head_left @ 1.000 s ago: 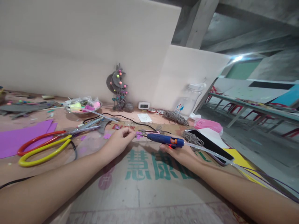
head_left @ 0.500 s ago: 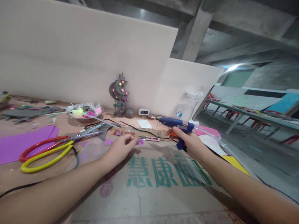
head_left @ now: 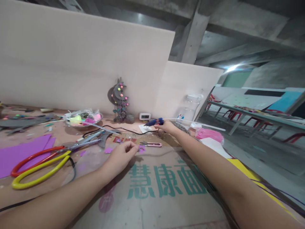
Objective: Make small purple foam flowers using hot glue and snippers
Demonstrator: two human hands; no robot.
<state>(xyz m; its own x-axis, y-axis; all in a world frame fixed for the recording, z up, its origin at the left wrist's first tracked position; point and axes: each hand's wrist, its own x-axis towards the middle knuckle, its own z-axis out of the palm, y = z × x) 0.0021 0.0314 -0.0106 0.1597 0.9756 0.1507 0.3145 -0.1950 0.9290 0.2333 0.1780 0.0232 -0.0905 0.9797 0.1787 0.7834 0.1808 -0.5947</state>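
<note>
My right hand (head_left: 168, 126) reaches far across the table and is closed around a blue hot glue gun (head_left: 155, 122). The gun's nozzle points left over a small white paper (head_left: 144, 128), and a clear glue stick juts out behind it. Closer to me, my left hand (head_left: 125, 154) rests above the printed cardboard (head_left: 147, 206) with thumb and fingers pinched together. What the pinch holds, if anything, is hidden. Just past those fingertips lies a purple cut-out piece (head_left: 142, 148), beside small pink-handled thread snips (head_left: 151, 144).
Large scissors (head_left: 43, 162) with red and yellow handles lie left, by purple sheets (head_left: 21, 156). Behind are a dish of bagged bits (head_left: 83, 119), a grey moon ornament (head_left: 120, 98), a small clock (head_left: 145, 116) and a clear jar (head_left: 189, 108). A black cord (head_left: 126, 129) crosses the table.
My right hand has carried the glue gun away from me and to the left, lowering it near the white paper. My left hand keeps its pinch in nearly the same place. The view has shifted slightly.
</note>
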